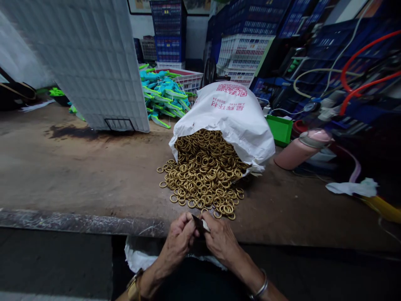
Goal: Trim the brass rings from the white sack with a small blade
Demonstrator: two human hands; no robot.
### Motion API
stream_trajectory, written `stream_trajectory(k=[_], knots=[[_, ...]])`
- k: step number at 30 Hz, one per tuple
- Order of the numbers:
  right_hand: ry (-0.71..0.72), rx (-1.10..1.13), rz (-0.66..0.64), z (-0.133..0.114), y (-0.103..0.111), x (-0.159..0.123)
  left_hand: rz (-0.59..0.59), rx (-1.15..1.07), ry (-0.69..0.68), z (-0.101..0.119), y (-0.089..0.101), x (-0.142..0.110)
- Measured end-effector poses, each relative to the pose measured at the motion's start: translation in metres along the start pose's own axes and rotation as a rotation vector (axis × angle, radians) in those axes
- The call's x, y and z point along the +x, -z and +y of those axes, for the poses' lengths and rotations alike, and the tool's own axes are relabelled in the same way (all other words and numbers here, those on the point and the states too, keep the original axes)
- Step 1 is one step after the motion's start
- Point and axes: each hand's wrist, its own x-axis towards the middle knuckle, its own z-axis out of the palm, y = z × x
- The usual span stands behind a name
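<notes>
My right hand [220,236] is closed around a small knife [198,223], with a dark flat blade and a whitish part showing near the thumb. My left hand [178,234] is pinched shut beside the blade; whatever lies between its fingertips is hidden. Both hands are close together just over the table's front edge. Right beyond them, a heap of brass-coloured rings [206,179] spills onto the table. The rings come out of the open mouth of a white woven sack [232,113] with red print, lying on its side.
On the brown table [94,175] a tall whitish ribbed panel [103,62] stands at left. Turquoise and green pieces [166,96] are piled behind it. At right are a pink bottle [300,150], a green tray [278,130] and red hoses [347,83]. Blue crates [169,25] are stacked behind.
</notes>
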Motion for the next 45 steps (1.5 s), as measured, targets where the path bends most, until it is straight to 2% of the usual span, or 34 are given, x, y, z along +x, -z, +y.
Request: stream_trajectory(k=[4,7,10,13,17,20,23,29,34,37,40,43,45], knots=[[-0.002,-0.103,-0.026,0.001,-0.003,-0.002,0.016,0.079,-0.023,0.000,0.001,-0.002],[-0.032,-0.161,0.006,0.002,-0.007,-0.002,0.003,0.061,0.030,0.004,0.001,-0.009],[-0.133,-0.184,0.039,0.008,-0.004,0.001,-0.031,0.015,0.093,0.011,0.001,-0.019],[-0.224,-0.192,0.106,0.016,0.003,0.004,-0.060,-0.092,0.145,0.016,0.004,-0.025],[-0.193,-0.165,0.198,0.015,0.004,0.004,-0.036,-0.277,0.104,0.015,0.009,-0.019],[-0.213,-0.234,0.202,0.008,-0.002,0.006,0.013,-0.378,0.091,0.014,0.012,-0.013],[-0.240,-0.304,0.179,0.005,-0.006,0.009,0.010,-0.473,0.128,0.013,0.014,-0.012],[-0.216,-0.274,0.201,0.008,-0.007,0.010,0.047,-0.623,0.213,0.007,0.019,-0.007],[-0.204,-0.140,0.227,0.011,-0.008,0.008,0.098,-0.491,0.179,0.000,0.015,-0.001],[-0.180,0.110,0.187,0.006,-0.004,0.009,0.119,-0.292,0.089,-0.003,0.013,0.003],[-0.190,0.492,0.056,-0.005,0.003,0.011,0.131,-0.084,-0.026,-0.002,0.012,0.005],[-0.203,0.823,-0.131,-0.016,0.010,0.012,0.065,0.068,-0.148,0.004,0.012,0.004],[-0.242,0.958,-0.219,-0.020,0.012,0.012,0.025,0.159,-0.217,0.008,0.012,0.001]])
